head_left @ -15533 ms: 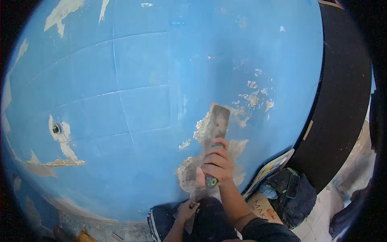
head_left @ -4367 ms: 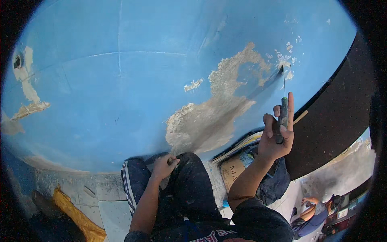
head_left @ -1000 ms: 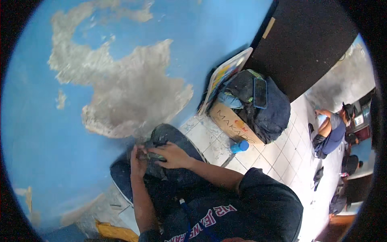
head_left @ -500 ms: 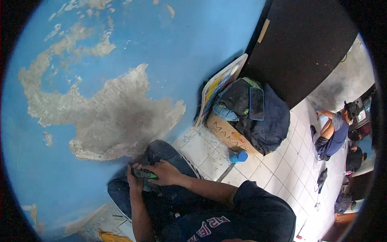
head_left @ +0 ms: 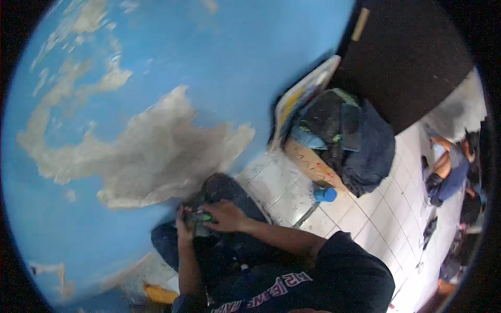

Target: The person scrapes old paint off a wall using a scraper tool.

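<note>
Over my lap, close to the wall, my left hand (head_left: pixel 183 223) and my right hand (head_left: pixel 228 216) are closed around a small dark object with a bright green part (head_left: pixel 206 217). Motion blur hides its exact kind. The left fingers curl along its left side, and the right hand grips the green end. Just beyond my knees, the blue wall (head_left: pixel 219 62) bears a large rough grey patch (head_left: pixel 151 161) of bared plaster with ragged paint edges.
To the right, a cardboard box (head_left: pixel 312 163) carries dark clothing (head_left: pixel 371 151). A blue-capped container (head_left: pixel 324 195) stands beside it on white tiles (head_left: pixel 360 229). A colourful board (head_left: pixel 300 99) leans against the wall near a black panel (head_left: pixel 402 57). Another person (head_left: pixel 449 177) sits at far right; a yellow item (head_left: pixel 159 293) lies lower left.
The whole view has shifted, so the box, container and people appear farther right, and the picture is blurrier. Both hands still hold the dark and green object over my lap.
</note>
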Tool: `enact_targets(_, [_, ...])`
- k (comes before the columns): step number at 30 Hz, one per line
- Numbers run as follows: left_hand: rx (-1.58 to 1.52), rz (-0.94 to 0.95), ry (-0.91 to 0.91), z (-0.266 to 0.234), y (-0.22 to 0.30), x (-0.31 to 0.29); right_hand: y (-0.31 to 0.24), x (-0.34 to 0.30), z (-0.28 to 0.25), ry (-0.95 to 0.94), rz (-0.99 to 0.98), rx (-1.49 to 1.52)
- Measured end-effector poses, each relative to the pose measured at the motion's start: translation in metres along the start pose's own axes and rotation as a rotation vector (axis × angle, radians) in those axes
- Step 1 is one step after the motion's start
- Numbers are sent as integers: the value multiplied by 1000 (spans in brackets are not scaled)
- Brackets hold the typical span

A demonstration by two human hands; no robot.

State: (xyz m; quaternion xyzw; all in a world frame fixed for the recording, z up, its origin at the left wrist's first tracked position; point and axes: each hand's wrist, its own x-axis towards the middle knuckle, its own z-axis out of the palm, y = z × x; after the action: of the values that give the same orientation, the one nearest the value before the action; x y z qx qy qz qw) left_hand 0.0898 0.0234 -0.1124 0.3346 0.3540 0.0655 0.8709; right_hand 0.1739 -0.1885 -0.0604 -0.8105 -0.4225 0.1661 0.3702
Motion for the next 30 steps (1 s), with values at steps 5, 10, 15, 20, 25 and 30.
enact_targets(5, [54,16,-33,3,-4,8,5,3,-18,131,88,284])
enact_targets(10, [-81,-87,-105,29,7,-14,2,5,-36,218,152,622])
enact_targets(15, [-94,-22,-373,13,2,-16,-15,14,-33,381,297,1214])
enact_targets(20, [176,-34,-374,38,7,-24,-39,23,-31,466,354,1928])
enact_targets(25, [114,-62,-380,37,9,-11,-90,37,-69,459,-307,1180])
enact_targets(30, [69,-33,-203,15,-1,14,-159,48,-95,526,-498,635])
